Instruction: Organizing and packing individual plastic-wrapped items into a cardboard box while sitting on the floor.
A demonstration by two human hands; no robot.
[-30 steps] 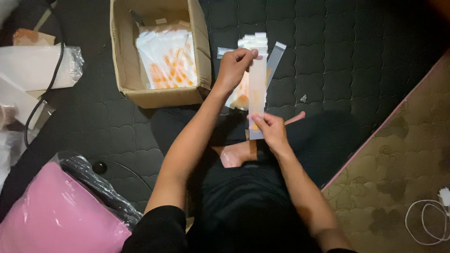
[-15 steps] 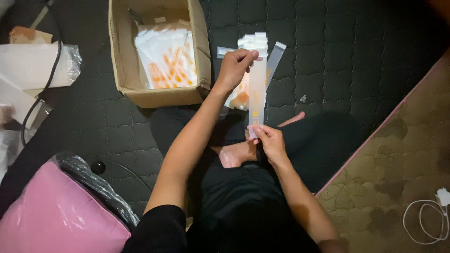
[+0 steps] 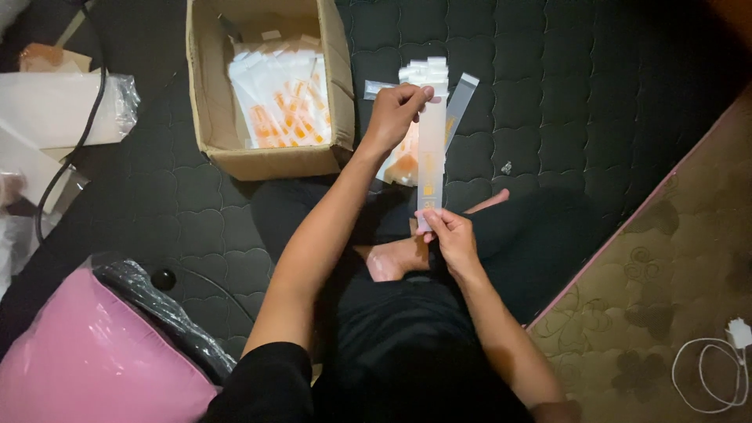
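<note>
Translucent narrow plastic sleeve with orange print (image 3: 431, 160) is held lengthwise — long axis runs away from the body. Left hand (image 3: 395, 110) pinches its far end, right hand (image 3: 448, 235) pinches the near end — above the lap.

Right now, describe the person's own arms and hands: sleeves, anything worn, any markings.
Both forearms are bare. The left arm's black short sleeve ends above the elbow; the right arm's sleeve is out of frame. The left hand and right hand wear no gloves; no rings, watch or markings are discernible in this dim light.
</note>
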